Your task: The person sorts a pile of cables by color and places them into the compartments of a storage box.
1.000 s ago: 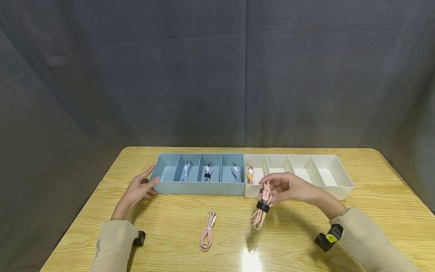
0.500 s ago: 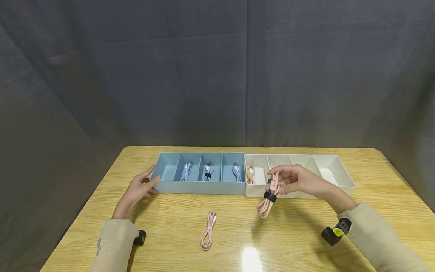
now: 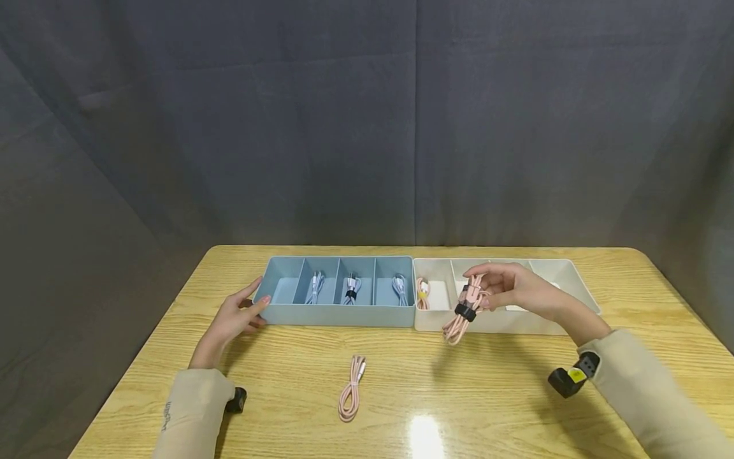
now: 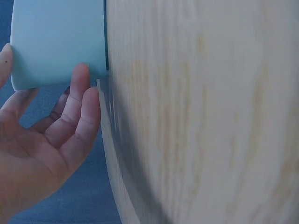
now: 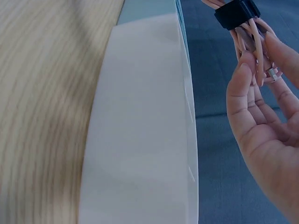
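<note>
Pinched between the thumb and fingers of my right hand (image 3: pixel 524 294) is a coiled pink charging cable (image 3: pixel 457 327) bound with a black strap. It hangs tilted over the front of the white divided box (image 3: pixel 487 322); the right wrist view shows the strap and cord (image 5: pixel 259 56) above the box's rim. My left hand (image 3: pixel 228 320) touches the left end of the blue divided box (image 3: pixel 338 315), its fingers relaxed against the end wall and not wrapped around it. A second coiled pink cable (image 3: pixel 350 398) lies on the table in front of the blue box.
Both boxes stand end to end on the wooden table (image 3: pixel 287 395). Light blue cables (image 3: pixel 315 290) lie in three of the blue box's compartments. A pink cable with a yellow tie (image 3: pixel 422 296) is in the white box's leftmost compartment. A dark curtain (image 3: pixel 367 127) hangs behind.
My right hand has risen and moved to the right and farther back with the pink cable, now above the white box's front edge. The left hand has stayed at the blue box.
</note>
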A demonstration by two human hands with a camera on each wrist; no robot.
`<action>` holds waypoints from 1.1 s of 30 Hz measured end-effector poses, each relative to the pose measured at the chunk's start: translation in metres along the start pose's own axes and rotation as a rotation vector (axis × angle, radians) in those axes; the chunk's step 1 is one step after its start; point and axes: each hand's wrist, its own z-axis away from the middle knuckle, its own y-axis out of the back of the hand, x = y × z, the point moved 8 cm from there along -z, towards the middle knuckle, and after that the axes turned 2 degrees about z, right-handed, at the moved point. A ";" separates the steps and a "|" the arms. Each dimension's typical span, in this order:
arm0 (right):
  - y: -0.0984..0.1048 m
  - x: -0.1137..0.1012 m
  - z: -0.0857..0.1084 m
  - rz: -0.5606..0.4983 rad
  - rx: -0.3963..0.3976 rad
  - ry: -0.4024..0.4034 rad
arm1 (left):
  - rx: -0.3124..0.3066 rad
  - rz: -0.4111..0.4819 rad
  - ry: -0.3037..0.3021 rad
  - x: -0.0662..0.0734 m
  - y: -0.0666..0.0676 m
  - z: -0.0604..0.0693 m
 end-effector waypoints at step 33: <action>0.065 0.014 0.006 0.067 0.211 -0.090 | 0.005 -0.008 -0.012 -0.002 0.001 -0.001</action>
